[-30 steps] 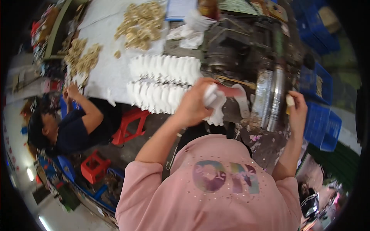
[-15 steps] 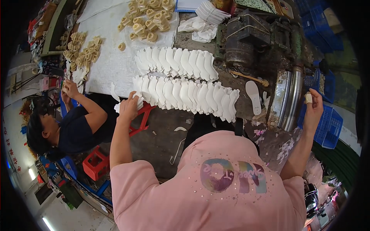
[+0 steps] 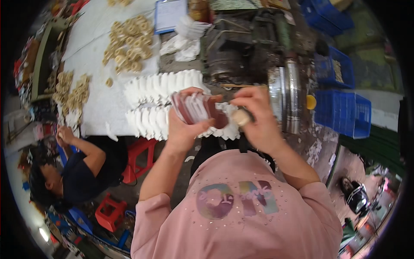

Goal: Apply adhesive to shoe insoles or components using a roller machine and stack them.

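Note:
My left hand point(image 3: 184, 131) is wrapped round a small stack of thin curved pieces point(image 3: 195, 108), white and pinkish, held up in front of my chest. Close by on its right, my right hand point(image 3: 261, 118) is closed on a small object with a round beige end point(image 3: 241, 117) and a dark edge; blur hides its kind. Beneath and behind both hands, white curved pieces stand overlapped in two long rows, a far row point(image 3: 166, 84) and a near row point(image 3: 148, 123). My hands cover part of the rows' right ends.
Beige ring-shaped parts point(image 3: 129, 41) lie heaped on the white-covered table point(image 3: 97, 103). A dark machine point(image 3: 228, 47) and a shiny metal cylinder point(image 3: 293, 99) stand to the right, near blue crates point(image 3: 340, 113). A co-worker point(image 3: 86, 159) sits at left beside red stools point(image 3: 111, 212).
My left hand has come from the near row's left end to the middle, now with a stack in it. My right hand has swung in from the far right. The view has shifted.

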A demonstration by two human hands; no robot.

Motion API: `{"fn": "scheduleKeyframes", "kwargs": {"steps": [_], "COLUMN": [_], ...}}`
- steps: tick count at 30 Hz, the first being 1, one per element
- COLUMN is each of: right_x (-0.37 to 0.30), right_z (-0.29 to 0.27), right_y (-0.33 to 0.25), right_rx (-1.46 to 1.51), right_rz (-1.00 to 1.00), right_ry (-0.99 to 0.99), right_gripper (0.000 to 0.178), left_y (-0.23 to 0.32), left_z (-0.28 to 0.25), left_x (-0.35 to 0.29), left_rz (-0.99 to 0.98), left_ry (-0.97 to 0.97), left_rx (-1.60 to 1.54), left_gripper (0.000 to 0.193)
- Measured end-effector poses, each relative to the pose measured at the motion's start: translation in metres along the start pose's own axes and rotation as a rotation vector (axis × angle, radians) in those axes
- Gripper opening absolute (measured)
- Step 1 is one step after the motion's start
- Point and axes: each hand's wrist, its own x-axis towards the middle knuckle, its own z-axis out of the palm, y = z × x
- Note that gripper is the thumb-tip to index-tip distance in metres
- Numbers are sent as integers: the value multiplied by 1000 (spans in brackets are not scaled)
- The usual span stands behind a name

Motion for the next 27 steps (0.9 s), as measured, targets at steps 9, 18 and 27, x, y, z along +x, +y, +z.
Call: {"fn": "scheduleKeyframes", "kwargs": {"steps": [9, 18, 27], "right_x": [-12, -20, -13], "right_z": [-6, -30, -146], "right_y": [14, 24, 33], "right_rx": [-107, -23, 134], "right_rz": [-43, -33, 414], "right_ry": [293, 186, 147], "right_gripper": [11, 11, 9], "left_y": [-23, -20, -41], "left_z": [72, 92, 54], "left_x": [2, 2, 23], "left_rz": [50, -6, -1], "left_ry": [46, 43, 207], "left_rx": [-173, -99, 289], "left_gripper": [66, 62, 51]}}
